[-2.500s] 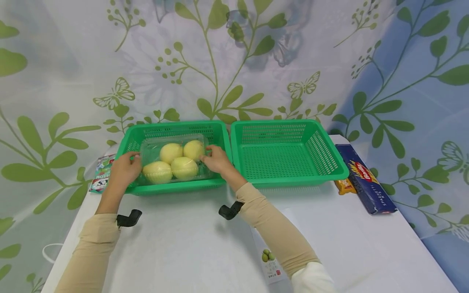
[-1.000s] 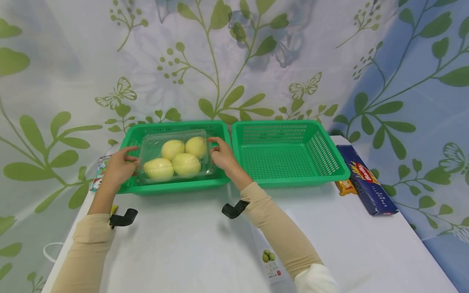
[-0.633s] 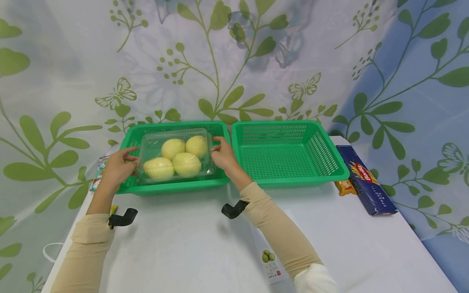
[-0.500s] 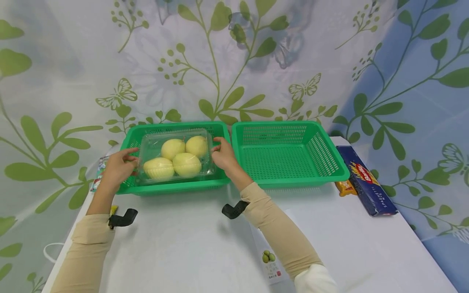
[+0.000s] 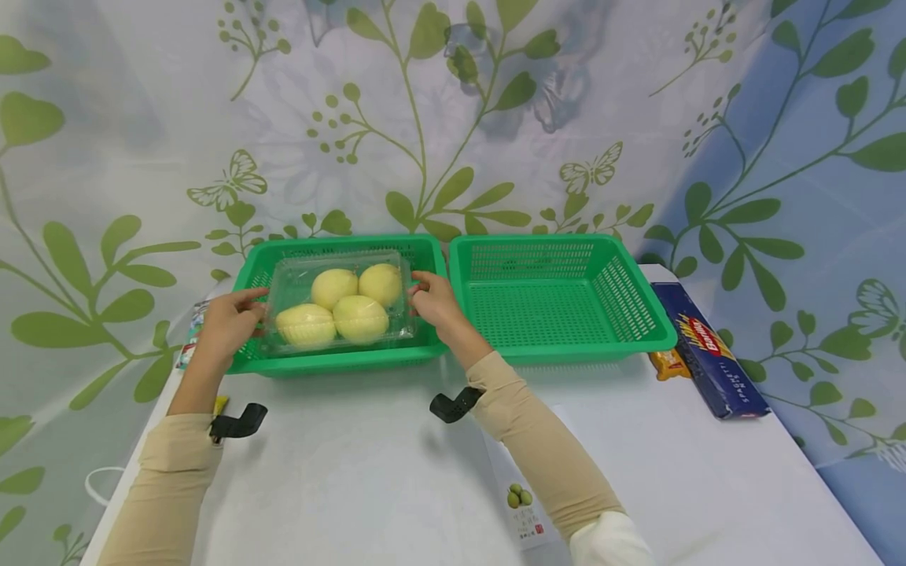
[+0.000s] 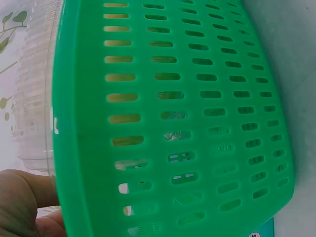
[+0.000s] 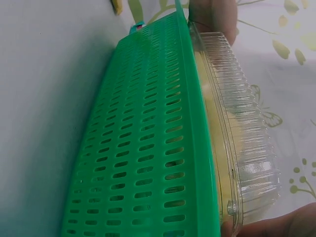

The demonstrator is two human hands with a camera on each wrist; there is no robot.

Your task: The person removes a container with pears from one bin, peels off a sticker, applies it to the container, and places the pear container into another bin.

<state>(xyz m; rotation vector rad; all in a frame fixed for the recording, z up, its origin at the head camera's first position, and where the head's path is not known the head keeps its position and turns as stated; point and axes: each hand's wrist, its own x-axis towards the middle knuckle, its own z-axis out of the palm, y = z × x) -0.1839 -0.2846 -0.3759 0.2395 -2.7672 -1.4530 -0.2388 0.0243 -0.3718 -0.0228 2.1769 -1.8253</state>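
Between my two hands is a clear plastic clamshell container (image 5: pixel 297 275), filled with several pale yellow fruits (image 5: pixel 361 318). My left hand (image 5: pixel 230 326) grips its left end, and my right hand (image 5: pixel 437 303) pinches its right end. The container sits at the top of the left green basket (image 5: pixel 340 363); in the right wrist view its ribbed lid (image 7: pixel 247 128) stands above the basket rim (image 7: pixel 197 148). Part of the left hand (image 6: pixel 19 197) is behind the basket wall in the left wrist view. Some fingertips are hidden by the basket or container.
A second green basket (image 5: pixel 552 314) stands close on the right. Beyond it lie a blue spaghetti box (image 5: pixel 708 350) and a small orange packet (image 5: pixel 668 363). Left of the baskets is a colourful packet (image 5: pixel 189 346). A printed card (image 5: pixel 524 519) lies under the right forearm.
From 2.5 to 1 second ago, the container rose slightly in the left basket, with both hands shifting outward along its ends. Since then, hands and container have hardly moved.
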